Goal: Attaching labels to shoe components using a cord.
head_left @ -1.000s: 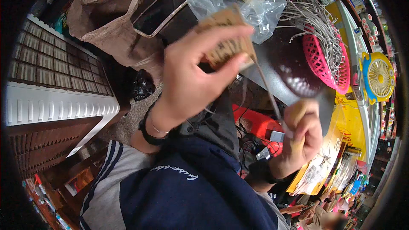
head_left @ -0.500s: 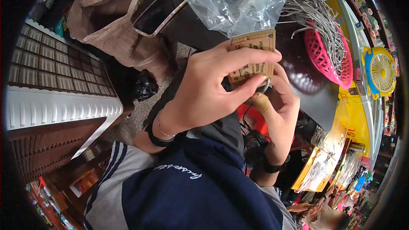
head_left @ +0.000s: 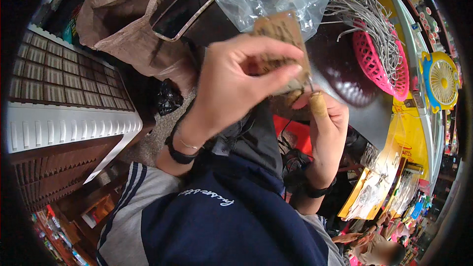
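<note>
My left hand [head_left: 236,81] is raised in the middle of the view and pinches a small stack of brown card tags [head_left: 282,34] between thumb and fingers. Just below the stack, my right hand [head_left: 322,118] meets it. Its taped fingertip presses a thin metal wire [head_left: 311,86] against the lower edge of the tags. Both hands hover over my lap, in front of a dark round table [head_left: 345,76].
A clear plastic bag [head_left: 256,0] with more tags lies on the table. At the right, a pink basket [head_left: 382,66] holds a bundle of grey wires. A yellow-and-blue fan [head_left: 441,81] stands further right. A brown paper bag [head_left: 130,29] and stacked white crates [head_left: 59,113] sit left.
My right hand came up from the lower right with the wire and joined the left hand at the tags. The left hand turned the stack slightly upward.
</note>
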Available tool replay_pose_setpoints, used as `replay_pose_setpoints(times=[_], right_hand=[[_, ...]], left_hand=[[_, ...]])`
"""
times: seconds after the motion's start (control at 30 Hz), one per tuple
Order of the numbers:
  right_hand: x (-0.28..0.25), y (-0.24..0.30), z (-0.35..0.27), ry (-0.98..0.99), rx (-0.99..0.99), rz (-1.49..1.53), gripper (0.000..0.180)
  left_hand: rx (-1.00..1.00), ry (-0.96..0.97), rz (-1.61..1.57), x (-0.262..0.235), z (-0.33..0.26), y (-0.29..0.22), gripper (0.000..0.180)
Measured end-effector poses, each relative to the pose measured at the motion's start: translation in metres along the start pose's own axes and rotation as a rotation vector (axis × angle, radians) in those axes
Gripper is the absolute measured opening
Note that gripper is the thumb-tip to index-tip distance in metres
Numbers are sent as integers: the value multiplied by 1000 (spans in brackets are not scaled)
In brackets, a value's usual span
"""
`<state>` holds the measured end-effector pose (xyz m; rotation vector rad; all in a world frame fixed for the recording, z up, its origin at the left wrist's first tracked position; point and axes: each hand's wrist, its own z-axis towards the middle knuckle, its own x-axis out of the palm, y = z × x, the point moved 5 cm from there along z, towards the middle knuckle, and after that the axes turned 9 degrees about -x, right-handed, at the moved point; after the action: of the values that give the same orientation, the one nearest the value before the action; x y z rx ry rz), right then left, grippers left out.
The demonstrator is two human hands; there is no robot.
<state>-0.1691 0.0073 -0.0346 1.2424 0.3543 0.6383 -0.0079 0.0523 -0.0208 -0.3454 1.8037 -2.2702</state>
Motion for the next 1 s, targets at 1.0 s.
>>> replay_pose_setpoints(times=[1.0], right_hand=[[11,-34,-25,625,254,136,23]], left_hand=[[200,-796,36,-120,-7,-12,33]])
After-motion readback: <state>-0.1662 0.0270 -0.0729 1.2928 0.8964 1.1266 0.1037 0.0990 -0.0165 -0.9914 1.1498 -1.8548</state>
